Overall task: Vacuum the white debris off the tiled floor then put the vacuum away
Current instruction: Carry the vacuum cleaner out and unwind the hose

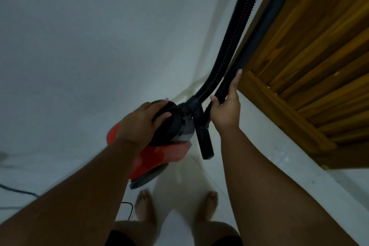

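A red and black canister vacuum [159,156] hangs above the white tiled floor [179,195] in front of my bare feet. My left hand [139,124] grips its black top handle. A ribbed black hose [237,32] rises from the canister's front toward the upper right. Beside the hose runs the smooth black wand tube [265,26], and my right hand [226,106] is closed around its lower part. The black floor nozzle [205,142] dangles below that hand. No white debris can be made out on the blurred floor.
A wooden slatted door [311,62] fills the right side, close to the wand. A pale wall [79,46] covers the left and centre. A black power cord [20,191] trails over the floor at the lower left.
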